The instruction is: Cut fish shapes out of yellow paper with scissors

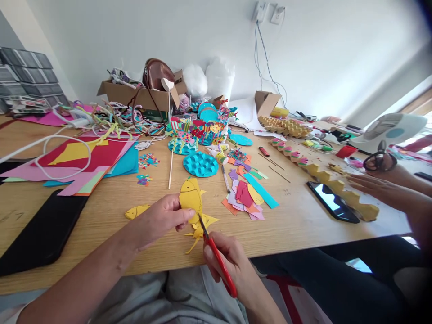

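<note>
A yellow paper piece (190,195) with a fish drawn on it is pinched between the thumb and fingers of my left hand (168,215). My right hand (227,258) grips red-handled scissors (219,261), and their blades touch the paper's lower edge. Under the blades lie yellow paper scraps (197,231) on the wooden table. Left of the held piece, a yellow paper fish (135,211) rests partly behind my left wrist.
A black tablet (43,229) and coloured sheets (84,155) lie left. Colourful scraps (245,195), a blue scalloped disc (200,164) and paper-fish decorations stand ahead. At right, another person's hands are near a phone (332,202) and egg-carton strip (357,204).
</note>
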Demonstrator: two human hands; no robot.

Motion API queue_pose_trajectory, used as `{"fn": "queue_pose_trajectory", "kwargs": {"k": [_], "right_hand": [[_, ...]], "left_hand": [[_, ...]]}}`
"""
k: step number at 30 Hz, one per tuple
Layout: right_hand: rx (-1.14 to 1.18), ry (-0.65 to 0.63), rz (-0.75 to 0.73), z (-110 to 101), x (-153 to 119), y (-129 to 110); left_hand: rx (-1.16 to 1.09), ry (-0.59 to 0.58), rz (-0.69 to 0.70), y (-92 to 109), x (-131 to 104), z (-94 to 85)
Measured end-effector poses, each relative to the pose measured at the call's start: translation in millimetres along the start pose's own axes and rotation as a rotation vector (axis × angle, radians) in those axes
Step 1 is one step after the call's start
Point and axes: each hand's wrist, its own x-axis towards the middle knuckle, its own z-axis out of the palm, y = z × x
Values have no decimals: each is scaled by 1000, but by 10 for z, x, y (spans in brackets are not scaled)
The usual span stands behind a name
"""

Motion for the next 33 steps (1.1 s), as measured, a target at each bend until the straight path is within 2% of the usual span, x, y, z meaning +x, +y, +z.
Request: {"fn": "queue_pose_trajectory", "kwargs": {"k": [5,22,28,33], "right_hand": [[11,-12,-1,7,-5,-9],[-42,-16,-46,-32,-16,26],[-51,-4,-63,-19,-10,44],[-67,17,-72,-7,0,65]], "left_hand": [[43,33,-25,5,-3,-6],[167,-3,-31,1,18,-67],[235,44,-45,73,11,-66],[269,-12,-30,104,22,-89]]}}
